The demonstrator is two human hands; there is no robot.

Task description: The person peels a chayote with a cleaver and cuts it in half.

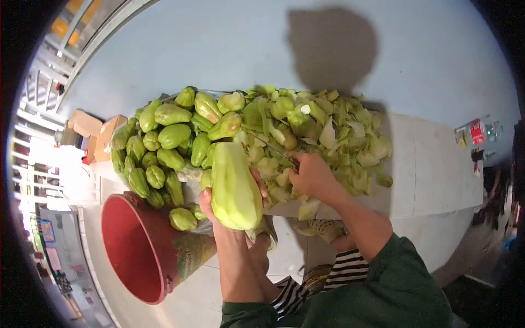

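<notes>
My left hand [207,205] is wrapped round a large peeled chayote [234,186], pale green with long flat cut facets, held up over the near edge of the pile. My right hand [310,174] is closed on the handle of a thin-bladed knife [278,152]. The blade points up and left, over the peelings and apart from the chayote. Unpeeled chayotes [170,135] lie heaped to the left of my hands. Pale green peelings [350,136] spread in a thick heap around and beyond my right hand.
A red bucket [164,268] lies tipped at the lower left, its mouth facing left. Cardboard boxes [106,136] stand at the far left. A clear plastic bottle with a red label [477,132] is at the right. Blue wall [219,49] rises behind the heap.
</notes>
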